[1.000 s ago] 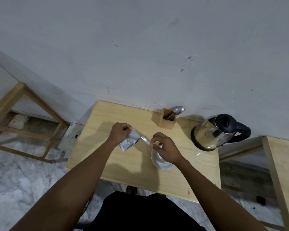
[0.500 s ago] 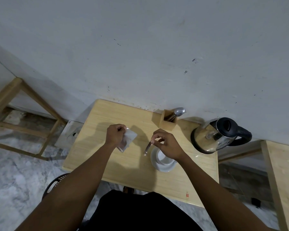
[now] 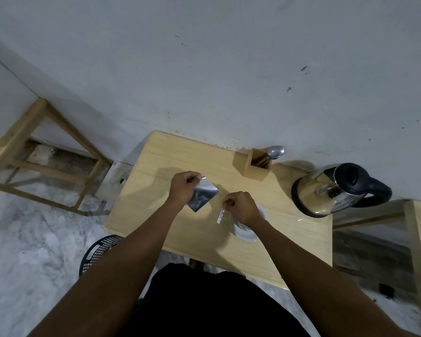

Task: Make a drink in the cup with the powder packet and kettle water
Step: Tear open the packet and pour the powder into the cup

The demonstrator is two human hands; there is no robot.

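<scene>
Now, w/ the cup [image 3: 244,228] taken as landmark: it is seen as a white vessel on a white saucer [image 3: 249,235], set on the pale wooden worktop [image 3: 161,210], and is largely hidden under the right wrist.

The powder packet [image 3: 203,195], silvery, is held up off the worktop just left of the cup, pinched at its upper corner by the left hand [image 3: 184,189]; the fingers are curled closed on that corner, packet hanging tilted below them. A narrow torn strip [image 3: 220,216] is pinched by the right hand [image 3: 243,207] directly over the cup's left edge; thumb and forefinger are closed on the strip's top end, the rest dangling down. Packet and strip are seen apart, a gap between them.

The kettle [image 3: 336,189], steel body w/ black lid and handle, stands to the right of the cup, well apart from it, near the wall. A wooden holder [image 3: 252,166] w/ a spoon [image 3: 275,152] in it is placed behind the cup, approx. between cup and wall. A black mesh basket [image 3: 99,251] is seen on the floor, down-left of the cup, beside the worktop edge.
</scene>
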